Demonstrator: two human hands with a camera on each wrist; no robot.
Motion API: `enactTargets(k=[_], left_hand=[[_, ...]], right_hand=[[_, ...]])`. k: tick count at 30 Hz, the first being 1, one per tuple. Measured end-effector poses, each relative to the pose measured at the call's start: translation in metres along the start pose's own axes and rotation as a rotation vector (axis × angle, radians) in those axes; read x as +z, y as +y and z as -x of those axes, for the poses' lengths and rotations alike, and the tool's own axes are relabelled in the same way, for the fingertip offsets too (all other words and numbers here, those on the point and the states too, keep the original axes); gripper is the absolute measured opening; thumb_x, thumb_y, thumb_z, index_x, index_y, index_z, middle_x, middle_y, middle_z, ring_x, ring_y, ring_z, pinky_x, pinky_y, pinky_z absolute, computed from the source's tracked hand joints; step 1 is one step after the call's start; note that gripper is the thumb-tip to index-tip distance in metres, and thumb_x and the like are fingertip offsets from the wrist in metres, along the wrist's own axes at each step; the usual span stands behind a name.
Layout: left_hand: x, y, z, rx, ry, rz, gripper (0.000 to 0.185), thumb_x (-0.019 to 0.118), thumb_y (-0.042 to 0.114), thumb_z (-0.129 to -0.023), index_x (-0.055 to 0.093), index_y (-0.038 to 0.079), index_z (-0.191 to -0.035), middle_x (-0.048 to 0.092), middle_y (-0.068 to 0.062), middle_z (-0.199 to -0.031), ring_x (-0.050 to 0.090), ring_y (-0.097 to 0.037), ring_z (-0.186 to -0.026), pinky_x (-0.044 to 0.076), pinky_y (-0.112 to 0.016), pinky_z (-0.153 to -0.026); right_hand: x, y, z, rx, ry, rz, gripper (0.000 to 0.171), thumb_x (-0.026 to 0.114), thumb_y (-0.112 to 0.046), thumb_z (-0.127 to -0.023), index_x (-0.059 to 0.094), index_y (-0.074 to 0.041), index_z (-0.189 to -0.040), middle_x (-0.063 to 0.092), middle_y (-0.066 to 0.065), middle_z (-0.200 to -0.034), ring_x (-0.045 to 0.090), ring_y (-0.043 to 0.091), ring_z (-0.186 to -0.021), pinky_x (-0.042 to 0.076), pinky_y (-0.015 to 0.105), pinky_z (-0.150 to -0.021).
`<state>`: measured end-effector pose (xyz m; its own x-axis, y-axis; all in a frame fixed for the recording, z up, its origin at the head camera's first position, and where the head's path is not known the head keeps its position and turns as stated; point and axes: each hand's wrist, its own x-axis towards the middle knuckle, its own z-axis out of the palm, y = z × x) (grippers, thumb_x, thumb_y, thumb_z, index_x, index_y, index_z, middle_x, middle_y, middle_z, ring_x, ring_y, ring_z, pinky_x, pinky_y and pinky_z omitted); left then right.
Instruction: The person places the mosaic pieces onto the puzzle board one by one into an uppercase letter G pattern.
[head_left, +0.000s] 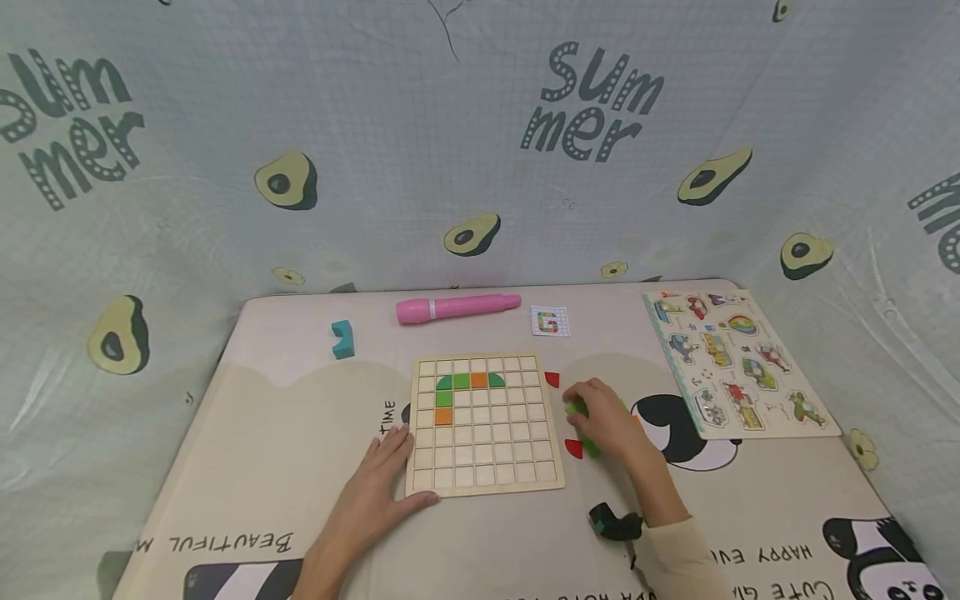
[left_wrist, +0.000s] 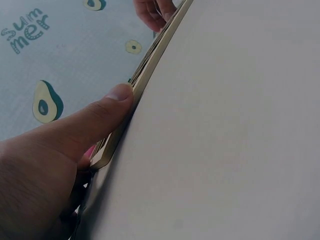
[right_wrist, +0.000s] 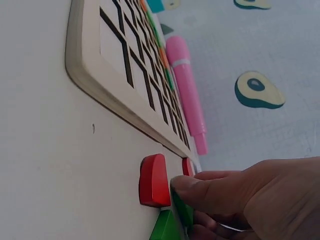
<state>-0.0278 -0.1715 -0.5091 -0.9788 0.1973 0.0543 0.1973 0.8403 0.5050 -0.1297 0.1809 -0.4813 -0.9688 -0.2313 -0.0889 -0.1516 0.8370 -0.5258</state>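
Note:
A wooden grid board (head_left: 487, 450) lies in the middle of the mat, with green and orange pieces (head_left: 461, 383) set in its top-left cells. My left hand (head_left: 397, 471) lies flat at the board's near-left corner, and its thumb (left_wrist: 107, 112) presses against the board's edge (left_wrist: 150, 65). My right hand (head_left: 583, 414) is just right of the board, fingers curled on a green piece (right_wrist: 181, 211). A red quarter-round piece (right_wrist: 154, 180) stands beside that thumb. Another red piece (head_left: 552, 379) lies by the board's right edge.
A pink marker (head_left: 457, 307), a teal block (head_left: 342, 339) and a small pattern card (head_left: 550, 321) lie behind the board. A picture puzzle board (head_left: 738, 362) sits at the right. A black object (head_left: 615, 523) lies near my right sleeve. A cloth wall surrounds the mat.

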Motion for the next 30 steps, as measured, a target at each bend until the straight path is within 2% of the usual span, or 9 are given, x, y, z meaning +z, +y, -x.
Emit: enactTargets(k=[10,14,17,24,28,30], left_hand=[[0.000,0.000,0.000,-0.003,0.000,0.002,0.097,0.079,0.060,-0.075,0.050,0.000,-0.145,0.047,-0.013,-0.155,0.037,-0.029,-0.149,0.021,-0.043,-0.128],[0.000,0.000,0.000,-0.009,-0.002,0.010,0.097,0.079,0.060,-0.074,0.050,0.000,-0.145,0.047,-0.013,-0.155,0.037,-0.029,-0.149,0.021,-0.042,-0.128],[0.000,0.000,0.001,-0.007,0.001,0.014,0.096,0.079,0.059,-0.074,0.050,0.000,-0.145,0.047,-0.013,-0.155,0.037,-0.029,-0.149,0.021,-0.042,-0.127],[0.001,-0.001,0.001,-0.003,0.006,0.009,0.096,0.080,0.058,-0.074,0.051,0.000,-0.144,0.048,-0.014,-0.154,0.038,-0.029,-0.149,0.021,-0.043,-0.127],[0.001,-0.001,0.001,-0.003,0.009,0.010,0.096,0.080,0.059,-0.074,0.051,0.000,-0.144,0.048,-0.013,-0.154,0.039,-0.029,-0.148,0.021,-0.042,-0.127],[0.001,0.000,0.001,-0.003,0.010,0.010,0.096,0.080,0.059,-0.074,0.051,0.000,-0.145,0.049,-0.013,-0.154,0.039,-0.029,-0.148,0.022,-0.042,-0.127]], right_hand=[[0.000,-0.002,-0.003,0.036,-0.027,-0.013,0.027,0.076,-0.010,-0.087,0.069,-0.002,-0.113,0.065,0.008,-0.099,0.058,0.019,-0.086,0.060,0.036,-0.079],[0.001,-0.004,-0.004,0.028,-0.045,-0.013,0.021,0.075,-0.012,-0.089,0.069,-0.003,-0.107,0.063,0.004,-0.086,0.053,0.016,-0.076,0.052,0.028,-0.067],[0.001,-0.008,-0.005,0.013,-0.017,-0.019,0.014,0.075,-0.014,-0.089,0.069,-0.006,-0.100,0.059,0.001,-0.078,0.050,0.015,-0.072,0.045,0.025,-0.061],[0.000,-0.023,-0.010,-0.065,0.062,-0.028,0.009,0.075,-0.014,-0.090,0.072,-0.008,-0.095,0.057,0.001,-0.076,0.048,0.014,-0.070,0.042,0.023,-0.059],[0.001,-0.034,-0.012,-0.117,0.065,-0.006,0.012,0.071,-0.012,-0.093,0.073,-0.005,-0.102,0.063,0.003,-0.085,0.051,0.014,-0.073,0.049,0.024,-0.064],[0.003,-0.040,-0.013,-0.126,0.061,-0.006,0.016,0.069,-0.012,-0.094,0.073,-0.004,-0.107,0.065,0.005,-0.091,0.054,0.014,-0.077,0.054,0.026,-0.069]])
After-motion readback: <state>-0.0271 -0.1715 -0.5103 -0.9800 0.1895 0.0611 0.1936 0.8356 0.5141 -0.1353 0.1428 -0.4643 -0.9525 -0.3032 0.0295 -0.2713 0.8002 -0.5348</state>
